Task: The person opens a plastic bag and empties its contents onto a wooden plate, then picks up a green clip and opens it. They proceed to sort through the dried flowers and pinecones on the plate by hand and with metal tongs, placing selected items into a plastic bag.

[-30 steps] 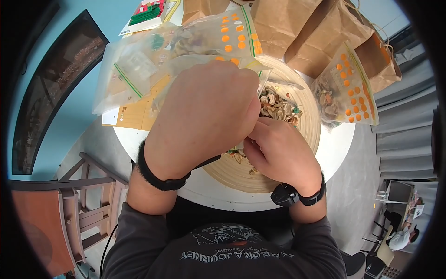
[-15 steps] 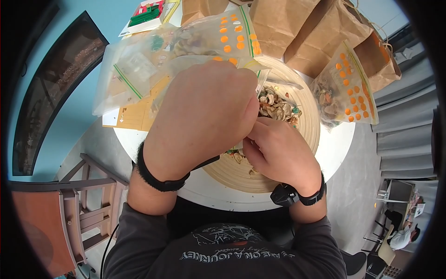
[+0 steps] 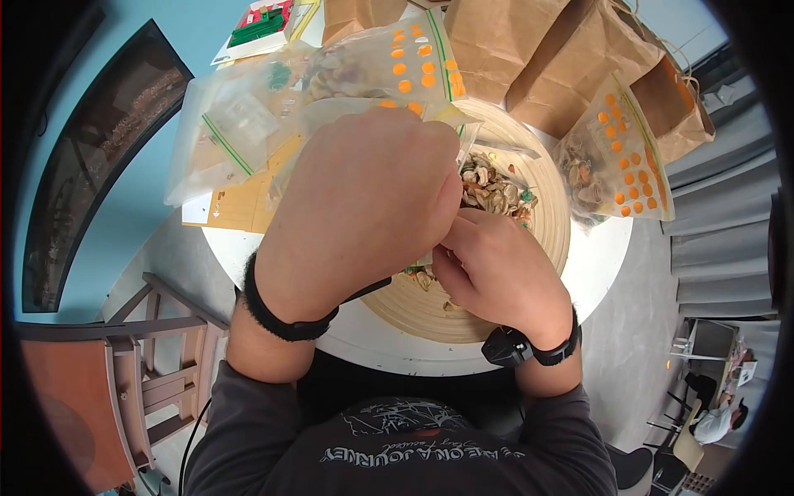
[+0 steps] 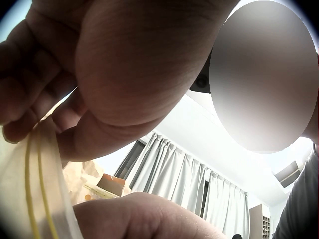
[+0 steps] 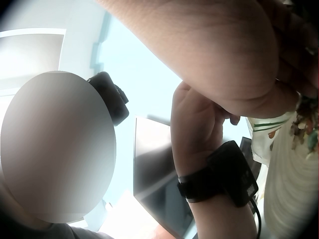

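Observation:
In the left wrist view my left hand pinches the edge of a translucent bag with yellow seal lines. It is in front of most of the bag in the head view, where the hand is above the round woven tray. My right hand is close beside it, fingers bent inward, over the tray's near half. Its fingertips are hidden, so what they hold cannot be seen. Brown and cream dried pieces lie on the tray beyond the right hand, with some green bits among them.
Clear bags with orange dots stand behind and right of the tray. Brown paper bags are at the back. A flat bag lies left, over a tan envelope. A chair stands lower left; a person sits far right.

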{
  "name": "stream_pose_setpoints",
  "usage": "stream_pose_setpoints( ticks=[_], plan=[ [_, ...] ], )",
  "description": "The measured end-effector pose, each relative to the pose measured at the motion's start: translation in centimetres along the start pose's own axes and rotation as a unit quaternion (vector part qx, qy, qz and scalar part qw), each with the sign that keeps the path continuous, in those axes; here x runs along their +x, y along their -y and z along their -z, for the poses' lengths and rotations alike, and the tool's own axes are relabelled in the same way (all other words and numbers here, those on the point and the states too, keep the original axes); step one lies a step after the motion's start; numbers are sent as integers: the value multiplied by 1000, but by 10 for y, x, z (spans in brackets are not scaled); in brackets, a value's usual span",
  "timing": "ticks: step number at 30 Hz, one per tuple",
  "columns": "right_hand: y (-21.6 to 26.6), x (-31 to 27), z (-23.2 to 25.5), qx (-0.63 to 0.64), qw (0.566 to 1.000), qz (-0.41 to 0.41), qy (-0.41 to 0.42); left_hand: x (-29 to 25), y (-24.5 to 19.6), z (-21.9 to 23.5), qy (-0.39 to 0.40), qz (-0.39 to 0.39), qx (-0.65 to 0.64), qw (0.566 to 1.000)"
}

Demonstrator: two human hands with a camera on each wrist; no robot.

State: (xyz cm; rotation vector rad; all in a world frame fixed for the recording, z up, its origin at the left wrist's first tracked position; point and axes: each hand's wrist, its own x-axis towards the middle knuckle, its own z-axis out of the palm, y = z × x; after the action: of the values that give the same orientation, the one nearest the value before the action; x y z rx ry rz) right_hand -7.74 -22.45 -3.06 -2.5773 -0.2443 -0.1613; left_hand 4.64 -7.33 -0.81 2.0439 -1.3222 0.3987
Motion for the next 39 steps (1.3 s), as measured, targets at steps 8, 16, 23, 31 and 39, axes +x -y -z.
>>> stream_pose_setpoints(
  ticks=[8,16,23,31,39],
  plan=[
    [-2,0,-2,2,1000,5,-2,0,-1,-1,6,9,-4,1000],
    [-1,0,0,0,1000,2,20,-2,-3,-5,50,9,-7,999],
    [0,0,0,1,1000,13,26,-2,-5,-2,56,-1,3,998],
    [0,0,0,-6,1000,9,26,-2,-5,-2,46,4,-4,999],
    [-2,-1,-2,-1,1000,13,13,-1,-5,0,42,-1,2,999]
  ],
)
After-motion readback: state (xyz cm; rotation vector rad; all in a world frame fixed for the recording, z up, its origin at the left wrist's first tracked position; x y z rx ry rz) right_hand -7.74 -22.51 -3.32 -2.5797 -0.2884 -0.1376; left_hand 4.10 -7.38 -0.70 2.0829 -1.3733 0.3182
